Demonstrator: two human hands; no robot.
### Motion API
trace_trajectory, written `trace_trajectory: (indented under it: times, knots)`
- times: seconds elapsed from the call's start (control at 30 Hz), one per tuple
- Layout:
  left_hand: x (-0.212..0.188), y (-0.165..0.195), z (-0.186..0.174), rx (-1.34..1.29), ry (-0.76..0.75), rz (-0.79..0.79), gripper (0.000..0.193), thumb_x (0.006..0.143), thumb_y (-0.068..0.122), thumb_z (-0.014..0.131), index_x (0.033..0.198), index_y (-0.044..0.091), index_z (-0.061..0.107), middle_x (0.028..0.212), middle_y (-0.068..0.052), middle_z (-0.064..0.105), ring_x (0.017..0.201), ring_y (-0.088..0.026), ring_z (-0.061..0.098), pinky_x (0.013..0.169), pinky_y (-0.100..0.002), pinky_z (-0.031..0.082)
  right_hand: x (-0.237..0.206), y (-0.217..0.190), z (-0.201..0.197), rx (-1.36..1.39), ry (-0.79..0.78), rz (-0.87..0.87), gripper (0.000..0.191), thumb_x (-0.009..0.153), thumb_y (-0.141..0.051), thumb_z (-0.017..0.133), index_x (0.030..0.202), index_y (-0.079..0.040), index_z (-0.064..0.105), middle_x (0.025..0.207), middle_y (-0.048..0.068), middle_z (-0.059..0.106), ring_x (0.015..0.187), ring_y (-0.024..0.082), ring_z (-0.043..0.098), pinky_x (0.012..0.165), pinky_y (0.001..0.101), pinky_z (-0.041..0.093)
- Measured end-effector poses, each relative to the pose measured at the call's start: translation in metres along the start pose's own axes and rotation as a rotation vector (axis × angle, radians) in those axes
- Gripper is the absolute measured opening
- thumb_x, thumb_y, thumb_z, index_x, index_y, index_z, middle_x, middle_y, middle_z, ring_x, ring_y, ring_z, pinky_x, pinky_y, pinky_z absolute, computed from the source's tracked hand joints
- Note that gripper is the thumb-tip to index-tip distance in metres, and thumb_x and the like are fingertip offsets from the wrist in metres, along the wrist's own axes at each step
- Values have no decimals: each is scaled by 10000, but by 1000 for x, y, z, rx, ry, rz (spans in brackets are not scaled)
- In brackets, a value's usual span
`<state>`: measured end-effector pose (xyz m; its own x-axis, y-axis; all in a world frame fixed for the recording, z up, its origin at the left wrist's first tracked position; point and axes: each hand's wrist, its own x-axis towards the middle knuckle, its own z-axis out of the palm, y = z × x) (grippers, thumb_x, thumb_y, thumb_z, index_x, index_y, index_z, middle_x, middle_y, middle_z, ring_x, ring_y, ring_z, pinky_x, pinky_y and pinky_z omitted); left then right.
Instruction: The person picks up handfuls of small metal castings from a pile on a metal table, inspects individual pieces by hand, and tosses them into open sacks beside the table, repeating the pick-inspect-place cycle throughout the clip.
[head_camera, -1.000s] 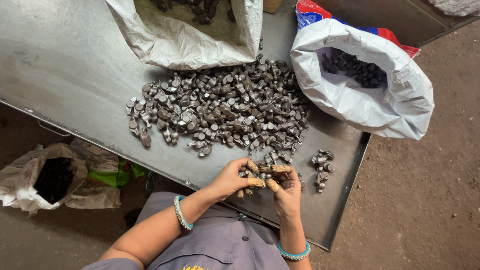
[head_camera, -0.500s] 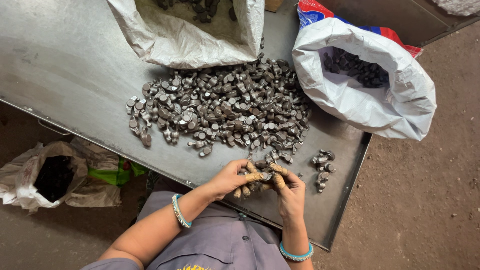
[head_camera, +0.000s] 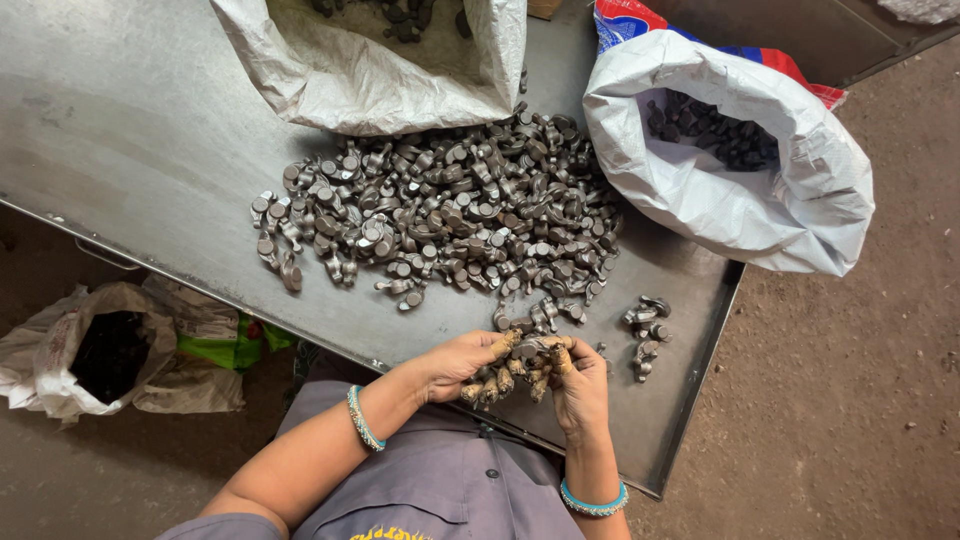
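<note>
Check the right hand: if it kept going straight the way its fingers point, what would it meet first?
Probably the left hand: the right hand points up-left, its fingers meeting the left's around a small dark metal part. Beyond lies the big heap of grey metal parts.

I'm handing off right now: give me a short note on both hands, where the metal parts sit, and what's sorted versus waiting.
Left hand and right hand meet over the near table edge, together gripping one small metal part.
Big pile of parts lies mid-table, apart from the hands.
Small group lies separately, right of the hands.
Open sack at the far edge; white bag at right holds dark parts; another bag sits on the floor at left.
Done: only the few parts set aside. Left: the big pile.
</note>
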<state>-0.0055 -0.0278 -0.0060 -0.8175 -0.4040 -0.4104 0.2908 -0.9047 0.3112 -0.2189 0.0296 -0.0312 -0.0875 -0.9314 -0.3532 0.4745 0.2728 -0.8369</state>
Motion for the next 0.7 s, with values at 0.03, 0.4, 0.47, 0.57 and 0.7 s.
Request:
trace_trajectory:
  times: [0.03, 0.4, 0.47, 0.57, 0.7]
  knots:
    - [1, 0, 0, -8, 0, -6, 371, 1069, 364, 553, 1216, 34, 635, 898, -26, 712, 646, -102, 674, 528, -239, 568, 0, 0, 0, -1, 3, 5, 188, 953, -154, 731, 1018, 19, 694, 884, 80, 745, 706, 138, 703, 575, 269, 565]
    - [-2, 1, -7, 39, 34, 25, 348, 1060, 365, 559, 1211, 63, 642, 880, -20, 716, 610, -96, 672, 436, -214, 514, -8, -2, -1, -189, 3, -42, 153, 918, -94, 739, 998, 35, 715, 795, 64, 710, 609, 114, 638, 470, 260, 503]
    - [-1, 0, -6, 9, 26, 34, 332, 1068, 329, 555, 1225, 47, 630, 904, -27, 712, 662, -103, 685, 502, -237, 557, -5, -1, 0, -149, 12, -16, 163, 933, -107, 730, 1005, 38, 716, 809, 65, 715, 631, 112, 643, 511, 257, 515]
    - [1, 0, -5, 17, 1, 50, 326, 1079, 333, 553, 1211, 45, 627, 894, -20, 701, 667, -103, 682, 511, -244, 568, 0, 1, 1, -42, 4, 0, 173, 946, -115, 725, 1009, 44, 701, 875, 64, 730, 705, 112, 669, 599, 253, 546]
    - [2, 0, -4, 44, 30, 34, 319, 1072, 335, 551, 1194, 53, 634, 877, -12, 691, 667, -100, 678, 524, -251, 578, 0, 4, -3, 12, -23, 19, 177, 954, -121, 719, 1022, 42, 702, 887, 66, 727, 713, 114, 670, 599, 248, 543]
